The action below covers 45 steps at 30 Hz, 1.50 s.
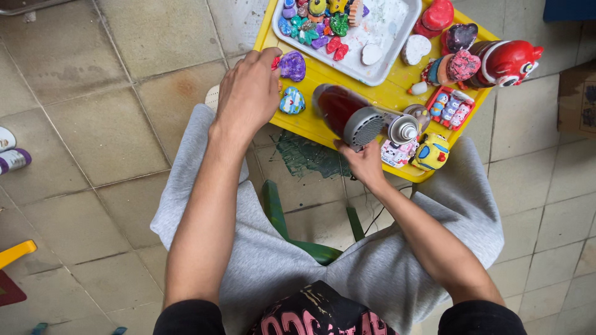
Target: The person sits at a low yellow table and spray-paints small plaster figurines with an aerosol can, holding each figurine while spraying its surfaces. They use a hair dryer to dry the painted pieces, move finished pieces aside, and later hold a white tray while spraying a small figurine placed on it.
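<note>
White tray [390, 62] holds painted figurines [313, 25]; right hand [363, 162] grips hairdryer [347, 115].

Worn square floor tiles [93, 124], beige-grey and blotched, with dark grout lines, spreading well out to the left of the left hand [248, 93] and past the right hand [363, 162]. Low yellow table [385, 93] under and beyond both hands, set at a slant to the tiles. Smear of green paint [304, 155] on the floor between the hands, just below the table's near edge. Green stool frame [273, 208] nearer than the smear. Cardboard box [577, 99] far right of the right hand. Soft, even light, no hard shadows.
</note>
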{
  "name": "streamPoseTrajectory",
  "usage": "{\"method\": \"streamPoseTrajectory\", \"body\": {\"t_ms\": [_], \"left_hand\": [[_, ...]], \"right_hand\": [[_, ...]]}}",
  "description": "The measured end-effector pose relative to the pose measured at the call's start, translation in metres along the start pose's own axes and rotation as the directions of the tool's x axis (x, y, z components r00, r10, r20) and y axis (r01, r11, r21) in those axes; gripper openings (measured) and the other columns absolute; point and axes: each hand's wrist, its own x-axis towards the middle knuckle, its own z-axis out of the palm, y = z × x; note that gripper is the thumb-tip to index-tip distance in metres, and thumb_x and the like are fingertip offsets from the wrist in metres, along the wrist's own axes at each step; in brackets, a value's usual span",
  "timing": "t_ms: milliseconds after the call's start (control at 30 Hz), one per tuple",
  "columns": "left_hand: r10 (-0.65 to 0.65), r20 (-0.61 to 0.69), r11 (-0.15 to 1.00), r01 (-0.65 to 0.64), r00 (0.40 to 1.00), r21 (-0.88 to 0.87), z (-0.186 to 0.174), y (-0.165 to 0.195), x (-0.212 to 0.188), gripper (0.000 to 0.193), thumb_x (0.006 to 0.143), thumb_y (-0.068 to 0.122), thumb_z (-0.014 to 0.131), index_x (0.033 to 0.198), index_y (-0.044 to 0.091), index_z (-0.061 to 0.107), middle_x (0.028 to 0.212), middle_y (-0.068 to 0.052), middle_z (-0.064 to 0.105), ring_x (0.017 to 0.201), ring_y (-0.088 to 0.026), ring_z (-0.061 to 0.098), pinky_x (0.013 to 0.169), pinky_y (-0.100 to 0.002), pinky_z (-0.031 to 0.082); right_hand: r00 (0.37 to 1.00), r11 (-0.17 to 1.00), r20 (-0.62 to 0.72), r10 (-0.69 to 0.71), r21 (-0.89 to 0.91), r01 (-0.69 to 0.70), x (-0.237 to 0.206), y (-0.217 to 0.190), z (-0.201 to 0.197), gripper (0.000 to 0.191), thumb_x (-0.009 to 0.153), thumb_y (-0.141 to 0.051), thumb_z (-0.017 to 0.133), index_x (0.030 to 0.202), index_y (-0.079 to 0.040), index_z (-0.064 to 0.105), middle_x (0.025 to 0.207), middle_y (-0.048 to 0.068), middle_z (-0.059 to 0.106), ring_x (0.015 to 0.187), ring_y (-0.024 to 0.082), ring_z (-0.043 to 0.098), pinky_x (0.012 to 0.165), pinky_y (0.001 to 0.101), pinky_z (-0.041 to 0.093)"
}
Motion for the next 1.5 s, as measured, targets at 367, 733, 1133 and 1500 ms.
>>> {"method": "streamPoseTrajectory", "body": {"t_ms": [367,733,1133,1500], "left_hand": [[-0.01,-0.014,0.997,0.011,1.0,0.072,-0.006,-0.021,-0.003,0.041,0.093,0.005,0.061,0.134,0.003,0.06,0.114,-0.022,0.066,0.105,-0.041,0.065,0.09,-0.054,0.05],[-0.078,0.076,0.988,0.066,0.994,0.142,-0.003,-0.026,-0.002,0.055,0.082,-0.001,0.064,0.136,0.003,0.057,0.116,-0.023,0.066,0.11,-0.039,0.064,0.095,-0.055,0.048],[-0.119,0.172,0.981,0.089,0.978,0.171,-0.004,-0.026,-0.004,0.058,0.082,0.007,0.071,0.137,0.005,0.055,0.121,-0.023,0.064,0.114,-0.039,0.062,0.097,-0.056,0.046],[-0.124,0.165,0.98,0.095,0.978,0.177,0.001,-0.025,-0.001,0.058,0.081,0.005,0.07,0.138,0.005,0.055,0.12,-0.023,0.065,0.113,-0.039,0.063,0.096,-0.056,0.047]], "right_hand": [[0.99,0.995,0.118,0.082,-0.064,-0.074,0.014,-0.007,0.014,0.019,0.091,-0.018,0.078,0.096,-0.001,0.072,0.076,-0.001,0.066,0.067,0.004,0.055,0.061,0.0234,0.046],[0.985,0.997,0.174,-0.016,-0.078,0.03,0.022,-0.013,0.021,0.021,0.086,-0.019,0.079,0.094,-0.001,0.071,0.08,-0.004,0.066,0.072,0.004,0.057,0.066,0.0214,0.049],[0.951,0.979,0.299,-0.075,-0.159,0.127,0.009,0.013,0.028,0.02,0.085,-0.018,0.074,0.093,-0.001,0.07,0.077,-0.001,0.068,0.069,0.005,0.062,0.061,0.0247,0.052],[0.953,0.975,0.302,0.022,-0.218,0.046,0.006,0.016,0.027,0.012,0.085,-0.01,0.073,0.089,0.0,0.069,0.068,0.002,0.061,0.062,0.007,0.053,0.056,0.0263,0.045]]}}
